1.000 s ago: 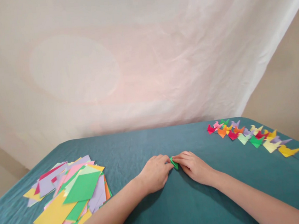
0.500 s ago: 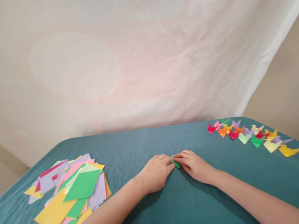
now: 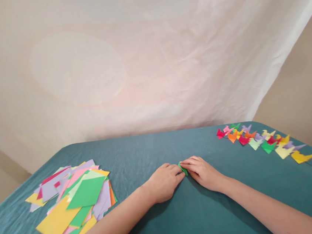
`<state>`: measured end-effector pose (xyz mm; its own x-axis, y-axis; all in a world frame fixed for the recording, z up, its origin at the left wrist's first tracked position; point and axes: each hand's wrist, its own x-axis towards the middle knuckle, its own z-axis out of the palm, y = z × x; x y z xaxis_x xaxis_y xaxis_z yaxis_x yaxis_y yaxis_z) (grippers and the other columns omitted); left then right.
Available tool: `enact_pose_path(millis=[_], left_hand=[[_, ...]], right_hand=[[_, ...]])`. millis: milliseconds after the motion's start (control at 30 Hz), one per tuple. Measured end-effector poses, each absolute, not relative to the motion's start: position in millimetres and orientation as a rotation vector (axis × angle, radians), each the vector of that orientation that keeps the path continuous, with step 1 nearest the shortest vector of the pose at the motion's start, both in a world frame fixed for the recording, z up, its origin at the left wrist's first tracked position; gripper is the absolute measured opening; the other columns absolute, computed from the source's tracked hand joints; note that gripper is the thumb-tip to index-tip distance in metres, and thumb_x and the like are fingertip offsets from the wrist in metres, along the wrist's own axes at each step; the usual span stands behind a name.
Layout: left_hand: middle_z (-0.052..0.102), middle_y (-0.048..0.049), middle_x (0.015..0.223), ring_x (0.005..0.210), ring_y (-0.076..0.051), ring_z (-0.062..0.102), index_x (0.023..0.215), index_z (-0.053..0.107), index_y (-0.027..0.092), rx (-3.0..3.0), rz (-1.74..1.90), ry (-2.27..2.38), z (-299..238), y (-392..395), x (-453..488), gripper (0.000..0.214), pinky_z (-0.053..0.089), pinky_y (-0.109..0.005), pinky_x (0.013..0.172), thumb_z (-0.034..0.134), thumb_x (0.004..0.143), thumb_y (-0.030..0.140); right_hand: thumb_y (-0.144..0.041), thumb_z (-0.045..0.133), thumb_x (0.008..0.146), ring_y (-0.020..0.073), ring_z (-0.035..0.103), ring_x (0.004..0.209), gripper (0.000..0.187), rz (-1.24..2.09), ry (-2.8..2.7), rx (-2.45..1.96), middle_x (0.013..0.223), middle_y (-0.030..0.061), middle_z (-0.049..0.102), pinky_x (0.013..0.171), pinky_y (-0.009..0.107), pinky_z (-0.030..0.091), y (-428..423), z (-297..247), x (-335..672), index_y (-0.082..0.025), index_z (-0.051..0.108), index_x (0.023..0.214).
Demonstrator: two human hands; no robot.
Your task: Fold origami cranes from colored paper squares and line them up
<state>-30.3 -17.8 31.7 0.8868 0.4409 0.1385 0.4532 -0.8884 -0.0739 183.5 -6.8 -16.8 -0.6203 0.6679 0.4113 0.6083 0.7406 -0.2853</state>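
A small folded piece of green paper (image 3: 183, 169) sits between my two hands at the middle of the table, partly hidden by fingers. My left hand (image 3: 166, 181) is closed, with thumb and fingertips on the paper's left side. From the right, my right hand (image 3: 202, 172) pinches the paper's upper edge, its fingers pressed together. Both hands rest low, close to the cloth.
A loose pile of coloured paper sheets (image 3: 84, 191) spreads over the left of the green-clothed table (image 3: 137, 152), beside my left forearm. Several folded paper birds (image 3: 269, 146) stand in rows at the right. A pale cloth (image 3: 150, 65) hangs behind the table.
My left thumb and fingertips have shifted slightly right along the green paper. My right hand stays nearly in place.
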Motion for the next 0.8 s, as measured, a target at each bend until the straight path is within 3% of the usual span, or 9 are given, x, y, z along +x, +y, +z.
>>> enact_pose_path(millis=[800], left_hand=[[0.057, -0.0080, 0.107, 0.100, -0.019, 0.054, 0.115, 0.050, 0.021, -2.947, -0.110, -0.650, 34.8, -18.4, -31.5, 0.030, 0.037, -0.034, 0.090, 0.041, 0.086, 0.018]], right_hand=[[-0.013, 0.042, 0.087, 0.0206, 0.052, 0.100, 0.039, 0.152, -2.455, -0.964, 0.113, 0.0086, 0.060, 0.083, 0.039, 0.044, -6.2, -16.7, 182.6, -0.022, 0.051, 0.123]])
